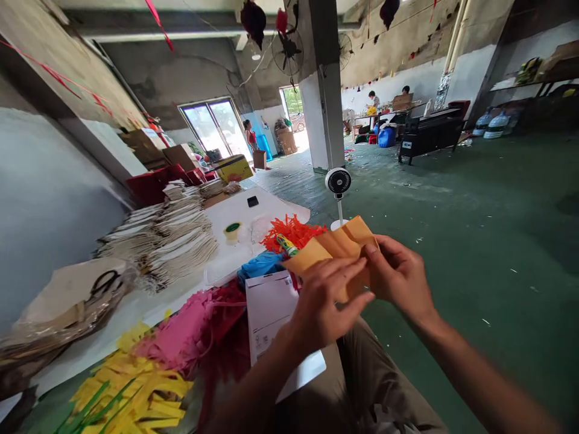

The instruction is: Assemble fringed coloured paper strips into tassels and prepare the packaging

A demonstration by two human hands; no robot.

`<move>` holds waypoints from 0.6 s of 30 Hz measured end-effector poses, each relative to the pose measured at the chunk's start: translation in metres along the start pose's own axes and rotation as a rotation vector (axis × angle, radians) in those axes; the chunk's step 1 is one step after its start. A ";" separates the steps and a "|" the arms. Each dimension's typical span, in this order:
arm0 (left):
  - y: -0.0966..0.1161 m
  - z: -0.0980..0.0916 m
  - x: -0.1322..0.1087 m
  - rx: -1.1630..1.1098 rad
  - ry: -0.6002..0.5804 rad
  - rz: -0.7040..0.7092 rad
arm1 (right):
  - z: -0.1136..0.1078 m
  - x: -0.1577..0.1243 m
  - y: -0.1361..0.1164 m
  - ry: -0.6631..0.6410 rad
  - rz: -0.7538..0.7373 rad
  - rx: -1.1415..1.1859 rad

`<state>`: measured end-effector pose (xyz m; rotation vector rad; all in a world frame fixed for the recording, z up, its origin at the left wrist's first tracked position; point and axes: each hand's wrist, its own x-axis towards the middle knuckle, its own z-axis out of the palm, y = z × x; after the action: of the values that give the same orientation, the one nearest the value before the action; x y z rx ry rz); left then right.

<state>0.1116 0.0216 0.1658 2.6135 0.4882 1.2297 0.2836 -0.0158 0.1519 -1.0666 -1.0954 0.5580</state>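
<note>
A creased sheet of orange paper (350,238) is held up over my lap, its folds standing in ridges. My right hand (400,271) pinches its right end between thumb and fingers. Across the paper's near side lies my left hand (330,295), fingers stretched out and thumb apart, touching it without gripping. Below my left forearm, a flat white box (271,307) rests at the table edge by my lap. Beside it are a blue paper bundle (260,265), red-orange shredded paper (289,232), pink paper strips (181,331) and yellow strips (136,392).
On the white table (275,208) stand stacks of pale sheets (181,235), a phone (252,201) and a tape roll (233,228). Black scissors (105,283) lie on plastic-wrapped paper at left. A small fan (338,182) stands ahead. Several people are in the background.
</note>
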 end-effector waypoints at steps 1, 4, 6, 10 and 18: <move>-0.003 -0.007 0.006 0.004 0.050 -0.011 | -0.007 0.004 0.000 -0.031 0.035 0.025; -0.015 -0.024 0.030 0.070 0.206 -0.121 | -0.026 0.011 -0.006 -0.173 0.160 0.090; -0.022 -0.025 0.046 -0.072 0.135 -0.235 | -0.035 0.013 -0.013 -0.285 0.228 0.090; -0.035 -0.012 0.061 -0.585 0.098 -0.566 | -0.052 0.017 -0.023 -0.418 0.265 0.018; -0.052 -0.007 0.041 -0.957 0.310 -0.851 | -0.074 0.017 0.001 -0.174 0.320 0.127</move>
<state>0.1201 0.0853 0.1819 1.2157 0.7166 1.1264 0.3580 -0.0320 0.1540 -1.1042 -1.0293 0.9786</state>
